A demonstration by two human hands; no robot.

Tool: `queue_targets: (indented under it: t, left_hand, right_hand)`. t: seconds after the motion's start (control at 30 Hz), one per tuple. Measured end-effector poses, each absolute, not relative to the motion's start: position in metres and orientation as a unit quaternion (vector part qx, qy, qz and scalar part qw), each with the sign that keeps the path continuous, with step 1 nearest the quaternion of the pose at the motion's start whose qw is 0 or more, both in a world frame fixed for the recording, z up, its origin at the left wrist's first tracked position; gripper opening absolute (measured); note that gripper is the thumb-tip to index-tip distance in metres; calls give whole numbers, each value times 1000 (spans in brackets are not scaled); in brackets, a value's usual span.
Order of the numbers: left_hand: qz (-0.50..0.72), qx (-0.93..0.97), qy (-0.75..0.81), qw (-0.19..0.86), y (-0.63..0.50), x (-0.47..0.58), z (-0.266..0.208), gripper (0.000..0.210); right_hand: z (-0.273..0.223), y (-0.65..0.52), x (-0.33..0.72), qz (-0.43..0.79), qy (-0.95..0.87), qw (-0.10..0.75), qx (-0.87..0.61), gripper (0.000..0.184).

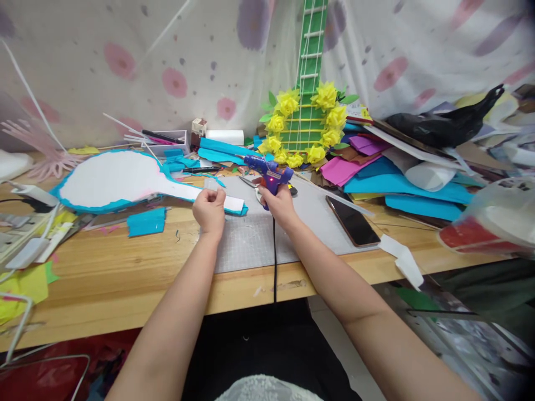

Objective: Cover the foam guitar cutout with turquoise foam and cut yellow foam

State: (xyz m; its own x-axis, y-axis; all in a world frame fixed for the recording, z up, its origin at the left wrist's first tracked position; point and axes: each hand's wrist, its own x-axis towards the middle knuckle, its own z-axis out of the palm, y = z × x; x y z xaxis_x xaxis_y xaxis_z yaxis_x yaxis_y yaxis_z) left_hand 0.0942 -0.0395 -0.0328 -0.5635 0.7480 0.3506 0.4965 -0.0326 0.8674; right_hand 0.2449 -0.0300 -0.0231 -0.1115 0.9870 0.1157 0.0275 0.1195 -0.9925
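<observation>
A white paddle-shaped cutout (112,177) edged in blue crepe paper lies at the left, its narrow handle reaching right over the grey cutting mat (251,245). My left hand (209,211) is closed over that handle, thumb and fingertips pinched together. In my right hand (279,205) is a purple hot glue gun (270,171) with a small red light lit, its nozzle pointing left. A clear glue stick (334,195) sticks out from its back, and the black cord (275,262) hangs over the table edge. Scissors (249,182) lie partly hidden behind the glue gun.
A green paper guitar (307,120) with yellow flowers stands against the curtain. Stacked coloured paper (401,184) fills the right side. A phone (352,220) lies on the mat's edge, and a plastic bucket (493,223) is at far right. A blue paper scrap (146,222) lies near the cutout.
</observation>
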Motion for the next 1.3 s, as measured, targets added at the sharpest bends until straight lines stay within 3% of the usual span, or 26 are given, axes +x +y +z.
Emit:
queue_targets:
  t: [0.1, 0.27, 0.47, 0.77, 0.87, 1.0, 1.13, 1.2, 1.3]
  left_hand:
    - [549, 463, 686, 115, -40, 92, -35, 30]
    - [556, 447, 691, 111, -41, 90, -42, 24]
    - [574, 434, 687, 97, -40, 70, -44, 22]
    - [586, 421, 684, 109, -40, 55, -33, 18]
    - [562, 446, 690, 93, -41, 51, -31, 26]
    - [519, 529, 664, 102, -37, 48, -26, 15]
    - [389, 660, 636, 90, -28, 44, -14, 12]
    - [293, 747, 591, 78, -23, 41, -10, 30]
    - [127, 845, 512, 82, -17, 38, -10, 77]
  right_hand:
    - [-25, -28, 250, 448, -566, 526, -450, 34]
    - [-31, -17, 266, 427, -589, 494, -477, 41]
    - [-36, 15, 325, 181, -557, 500, -638, 47]
    - [-59, 32, 352, 112, -562, 352, -740, 51]
    - [-52, 24, 350, 90, -565, 320, -755, 50]
    - [-28, 4, 359, 45, -555, 261, -789, 53]
    - [-4, -11, 360, 122, -587, 167, -783, 32]
    - [-1, -15, 348, 204, -640, 151, -725, 30]
    - [-6, -17, 317, 279, -716, 190, -611, 32]
